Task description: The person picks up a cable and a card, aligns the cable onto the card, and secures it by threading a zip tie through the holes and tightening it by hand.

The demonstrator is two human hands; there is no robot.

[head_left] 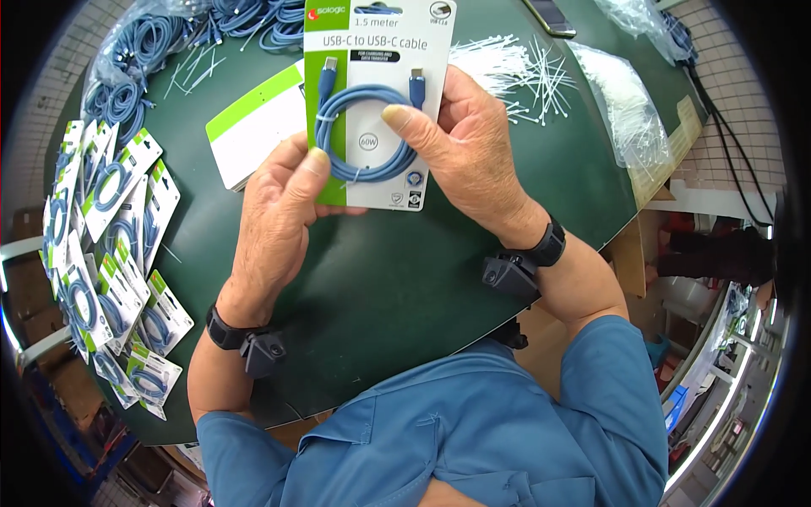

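- Card [372, 199]: white and green, raised over the far middle of the table [422, 287], between the two hands, front face up.
- Cable [361, 90]: blue, coiled on the card; both plugs point far, one on the left, one on the right.
- Left hand [274, 198]: clamped on the card's near left edge, thumb in front.
- Right hand [480, 156]: clamped on the card's right edge, thumb across the front over the coil.
- Stack [262, 127]: flat white and green cards, just left of the held card.
- Carded cables [120, 287]: heaped along the table's left side.
- Loose coils [145, 46]: blue, far left.
- Ties [494, 69]: white, spread far right of the card.
- Bag [621, 106]: clear, filled with white ties, farther right.
- Phone [551, 17]: far right, at the view's edge.
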